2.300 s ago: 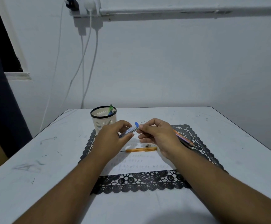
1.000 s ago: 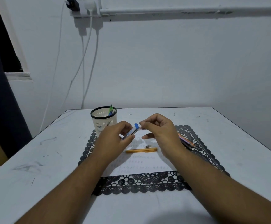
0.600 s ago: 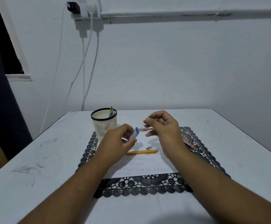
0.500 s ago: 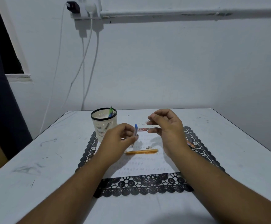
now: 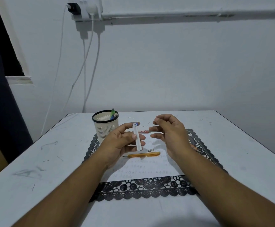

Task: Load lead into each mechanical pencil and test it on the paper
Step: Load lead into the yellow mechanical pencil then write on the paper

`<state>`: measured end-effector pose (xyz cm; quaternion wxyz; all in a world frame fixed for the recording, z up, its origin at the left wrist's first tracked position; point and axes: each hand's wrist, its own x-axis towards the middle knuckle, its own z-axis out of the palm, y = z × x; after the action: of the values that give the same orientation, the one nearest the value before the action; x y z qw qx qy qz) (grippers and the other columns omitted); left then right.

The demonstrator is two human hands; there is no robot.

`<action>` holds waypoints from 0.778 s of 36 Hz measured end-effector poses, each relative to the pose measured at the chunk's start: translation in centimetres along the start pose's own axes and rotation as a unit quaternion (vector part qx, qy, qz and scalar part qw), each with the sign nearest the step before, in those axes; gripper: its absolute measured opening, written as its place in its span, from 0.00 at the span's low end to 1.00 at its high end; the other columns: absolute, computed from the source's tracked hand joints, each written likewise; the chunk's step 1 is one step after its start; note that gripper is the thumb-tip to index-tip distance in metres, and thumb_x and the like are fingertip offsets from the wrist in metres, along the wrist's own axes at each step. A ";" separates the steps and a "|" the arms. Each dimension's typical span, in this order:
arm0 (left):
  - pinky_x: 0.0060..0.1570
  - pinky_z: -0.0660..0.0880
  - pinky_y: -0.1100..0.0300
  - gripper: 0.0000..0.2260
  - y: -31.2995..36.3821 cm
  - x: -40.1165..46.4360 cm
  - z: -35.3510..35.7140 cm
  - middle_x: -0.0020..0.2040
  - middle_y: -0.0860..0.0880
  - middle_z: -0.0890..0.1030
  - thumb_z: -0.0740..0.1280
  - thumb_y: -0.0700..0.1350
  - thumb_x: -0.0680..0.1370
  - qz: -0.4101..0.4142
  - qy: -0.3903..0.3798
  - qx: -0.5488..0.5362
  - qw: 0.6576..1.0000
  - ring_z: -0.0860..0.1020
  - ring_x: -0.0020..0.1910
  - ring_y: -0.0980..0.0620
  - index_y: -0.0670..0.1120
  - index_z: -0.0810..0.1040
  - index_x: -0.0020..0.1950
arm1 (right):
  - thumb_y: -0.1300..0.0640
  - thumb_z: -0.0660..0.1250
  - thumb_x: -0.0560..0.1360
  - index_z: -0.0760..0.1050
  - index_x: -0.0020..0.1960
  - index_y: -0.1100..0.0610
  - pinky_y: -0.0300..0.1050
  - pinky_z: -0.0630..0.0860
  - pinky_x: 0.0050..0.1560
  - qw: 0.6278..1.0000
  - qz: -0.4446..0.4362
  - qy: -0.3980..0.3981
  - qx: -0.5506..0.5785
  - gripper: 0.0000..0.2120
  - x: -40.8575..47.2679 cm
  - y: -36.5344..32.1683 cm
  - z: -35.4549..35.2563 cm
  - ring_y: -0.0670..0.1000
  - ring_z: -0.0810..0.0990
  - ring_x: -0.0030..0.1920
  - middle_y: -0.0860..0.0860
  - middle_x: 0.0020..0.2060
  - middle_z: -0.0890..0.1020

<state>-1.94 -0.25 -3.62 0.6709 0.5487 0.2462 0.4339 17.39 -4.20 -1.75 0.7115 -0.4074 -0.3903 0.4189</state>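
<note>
My left hand (image 5: 122,141) grips a white lead case (image 5: 137,138) upright, its blue cap end on top. My right hand (image 5: 171,133) is raised just right of it, thumb and forefinger pinched on a lead too fine to see clearly. A thin red-labelled pencil (image 5: 143,131) sticks out leftward from its lower fingers. An orange mechanical pencil (image 5: 143,155) lies on the white paper (image 5: 150,172), with a small loose cap (image 5: 151,151) beside it. Rows of faint test marks cover the paper.
The paper lies on a black lace mat (image 5: 141,189) on the white table (image 5: 35,161). A cream mesh pencil cup (image 5: 105,126) holding green and blue pens stands at the mat's far left corner. Another orange pencil (image 5: 195,147) shows behind my right wrist. Cables hang down the wall.
My left hand has turned the lead case from slanted to upright. My right hand has pulled away from its cap end, rising slightly to the right with thumb and forefinger pinched.
</note>
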 end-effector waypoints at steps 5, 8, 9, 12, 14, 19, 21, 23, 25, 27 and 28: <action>0.58 0.81 0.40 0.18 0.2 0.2 -0.3 0.56 0.33 0.84 0.68 0.36 0.79 0.005 0.014 0.057 0.998 0.83 0.57 0.31 0.44 0.77 0.69 | 0.67 0.71 0.79 0.81 0.49 0.60 0.45 0.83 0.37 0.999 0.036 0.003 0.023 0.03 0.5 -0.1 -0.3 0.53 0.84 0.39 0.55 0.40 0.83; 0.58 0.81 0.41 0.17 0.4 0.3 -0.3 0.55 0.35 0.85 0.66 0.34 0.81 0.007 0.028 0.074 0.997 0.83 0.56 0.32 0.44 0.76 0.69 | 0.67 0.71 0.79 0.81 0.49 0.60 0.45 0.83 0.38 0.997 0.062 0.007 0.036 0.04 0.8 0.0 -0.8 0.53 0.83 0.39 0.55 0.40 0.83; 0.57 0.81 0.42 0.16 0.5 0.3 -0.3 0.55 0.36 0.85 0.66 0.34 0.81 0.009 0.035 0.077 0.996 0.84 0.55 0.32 0.44 0.76 0.69 | 0.67 0.70 0.79 0.81 0.49 0.60 0.45 0.83 0.38 0.997 0.070 0.010 0.040 0.04 0.9 0.0 -1.0 0.53 0.83 0.39 0.55 0.40 0.83; 0.55 0.82 0.44 0.15 0.8 0.5 -0.3 0.52 0.40 0.86 0.66 0.35 0.82 0.018 0.044 0.097 0.994 0.84 0.54 0.34 0.44 0.75 0.68 | 0.68 0.70 0.79 0.81 0.49 0.60 0.45 0.83 0.37 0.995 0.084 0.019 0.055 0.04 1.4 -0.2 -1.3 0.53 0.83 0.37 0.55 0.40 0.83; 0.52 0.83 0.47 0.14 0.9 0.7 -0.2 0.48 0.43 0.86 0.67 0.35 0.82 0.023 0.047 0.119 0.992 0.85 0.53 0.36 0.44 0.76 0.67 | 0.68 0.70 0.79 0.80 0.50 0.60 0.45 0.83 0.36 0.994 0.089 0.022 0.059 0.04 1.7 -0.2 -1.5 0.53 0.83 0.36 0.56 0.41 0.83; 0.44 0.82 0.56 0.11 1.0 1.9 0.4 0.47 0.40 0.82 0.70 0.39 0.81 0.041 0.054 0.265 0.962 0.86 0.47 0.45 0.50 0.79 0.63 | 0.67 0.71 0.79 0.80 0.50 0.60 0.48 0.84 0.38 0.994 0.095 0.022 0.050 0.03 2.1 -0.3 -2.2 0.54 0.84 0.37 0.56 0.43 0.83; 0.45 0.81 0.51 0.11 0.8 2.9 0.3 0.46 0.44 0.83 0.71 0.41 0.81 0.054 0.054 0.365 0.928 0.86 0.44 0.48 0.55 0.79 0.60 | 0.66 0.70 0.80 0.80 0.51 0.60 0.48 0.84 0.38 0.995 0.092 0.023 0.038 0.03 2.2 -0.4 -2.4 0.55 0.85 0.36 0.56 0.44 0.83; 0.44 0.81 0.50 0.11 0.6 3.7 0.4 0.44 0.50 0.84 0.71 0.43 0.81 0.059 0.051 0.466 0.881 0.84 0.41 0.51 0.59 0.78 0.58 | 0.65 0.70 0.80 0.80 0.51 0.60 0.49 0.85 0.39 0.996 0.087 0.025 0.026 0.02 2.3 -0.4 -2.6 0.55 0.85 0.36 0.57 0.46 0.82; 0.44 0.80 0.52 0.10 0.4 4.4 1.0 0.47 0.55 0.83 0.69 0.46 0.82 0.061 0.044 0.555 0.828 0.82 0.42 0.53 0.60 0.77 0.59 | 0.64 0.69 0.81 0.79 0.53 0.61 0.50 0.86 0.41 0.996 0.083 0.028 0.019 0.02 2.5 -0.6 -2.7 0.56 0.86 0.37 0.58 0.46 0.82; 0.45 0.78 0.54 0.10 0.1 5.3 1.6 0.51 0.55 0.83 0.68 0.46 0.83 0.063 0.042 0.633 0.770 0.81 0.46 0.53 0.59 0.76 0.62 | 0.64 0.69 0.81 0.79 0.54 0.62 0.51 0.86 0.43 0.996 0.079 0.033 0.009 0.02 2.6 -0.6 -2.8 0.57 0.86 0.37 0.58 0.47 0.82; 0.44 0.78 0.55 0.10 -0.1 5.7 1.8 0.52 0.54 0.83 0.68 0.46 0.83 0.065 0.041 0.666 0.742 0.80 0.47 0.52 0.58 0.76 0.63 | 0.64 0.69 0.81 0.79 0.54 0.62 0.51 0.86 0.43 0.996 0.077 0.037 0.005 0.02 2.6 -0.6 -2.9 0.57 0.86 0.37 0.59 0.46 0.82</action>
<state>2.36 3.67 -2.35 0.0944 0.8519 0.4636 0.2245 21.09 -2.73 -1.71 0.6931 -0.4479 -0.3294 0.4588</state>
